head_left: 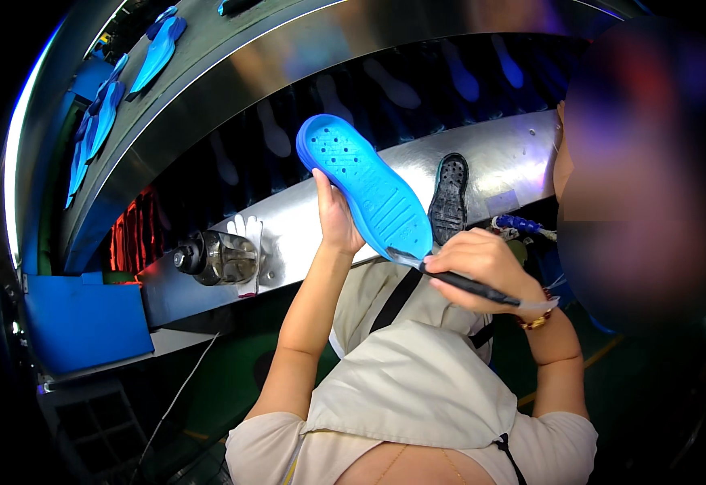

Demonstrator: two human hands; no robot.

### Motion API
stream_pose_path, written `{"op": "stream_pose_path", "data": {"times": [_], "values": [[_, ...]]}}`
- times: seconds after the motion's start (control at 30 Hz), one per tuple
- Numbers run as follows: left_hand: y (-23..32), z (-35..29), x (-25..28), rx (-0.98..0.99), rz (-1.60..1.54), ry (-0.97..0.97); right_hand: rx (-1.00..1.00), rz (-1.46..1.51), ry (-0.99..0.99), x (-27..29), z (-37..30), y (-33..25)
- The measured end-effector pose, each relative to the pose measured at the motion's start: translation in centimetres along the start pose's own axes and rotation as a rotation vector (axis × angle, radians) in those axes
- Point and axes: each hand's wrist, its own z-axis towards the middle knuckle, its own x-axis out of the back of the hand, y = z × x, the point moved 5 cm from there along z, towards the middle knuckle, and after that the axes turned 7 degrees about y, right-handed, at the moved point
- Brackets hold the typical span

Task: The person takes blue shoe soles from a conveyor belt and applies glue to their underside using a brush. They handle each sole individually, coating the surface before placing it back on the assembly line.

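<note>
My left hand is closed on the left edge of a bright blue shoe sole, its thumb lying along the rim. The sole is tilted, with small holes near its far end and raised ribs toward its near end. My right hand grips a brush with a slim black handle. The brush's pale, flat tip lies at the sole's near end; whether it presses on the surface I cannot tell. A black sole rests on the metal ledge beyond my right hand.
On the ledge's left stand a dark translucent bottle and a white glove. Several soles lie in the dark recess behind. Blue soles sit on an upper belt at far left. A blue bin is below; another person is at right.
</note>
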Motion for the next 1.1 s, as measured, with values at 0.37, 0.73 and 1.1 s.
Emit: {"op": "stream_pose_path", "data": {"times": [0.37,0.73,1.1], "values": [[-0.6,-1.4,-5.3,0.047,-0.012,-0.174,-0.084,0.443,-0.023,0.9,1.8,-0.4],[1.7,-0.7,-5.3,-0.077,0.083,-0.002,-0.095,0.713,-0.060,2.3,0.4,2.4],[-0.9,-2.7,-7.6,-0.089,0.099,-0.027,-0.266,0.491,0.260,0.9,0.5,1.4]]}}
